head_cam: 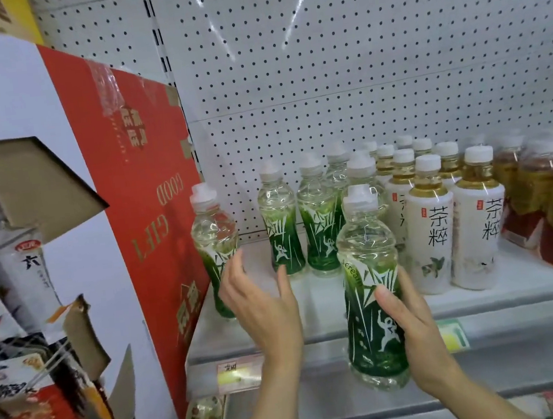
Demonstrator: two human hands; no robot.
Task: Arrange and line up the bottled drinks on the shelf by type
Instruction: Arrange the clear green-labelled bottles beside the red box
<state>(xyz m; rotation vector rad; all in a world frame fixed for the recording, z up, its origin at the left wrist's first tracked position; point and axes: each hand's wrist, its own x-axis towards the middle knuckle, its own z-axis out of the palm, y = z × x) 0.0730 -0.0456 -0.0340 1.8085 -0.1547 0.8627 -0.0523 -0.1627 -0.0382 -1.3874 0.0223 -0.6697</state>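
Note:
My right hand [417,334] grips a green-labelled clear bottle [366,268] upright, held off the shelf in front of its edge. My left hand [262,307] hovers with straight fingers above the white shelf [317,311], just right of a lone green bottle [215,240] beside the red box, holding nothing. Several more green bottles [280,222] stand in rows at the back. White-labelled tea bottles [430,226] with amber tops stand to their right. Red-labelled amber bottles [543,206] fill the far right, blurred.
A large red-and-white cardboard gift box [135,191] leans at the shelf's left end. White pegboard [355,62] backs the shelf. Price tags [238,373] hang on the front rail. Snack packages [30,392] hang at the lower left.

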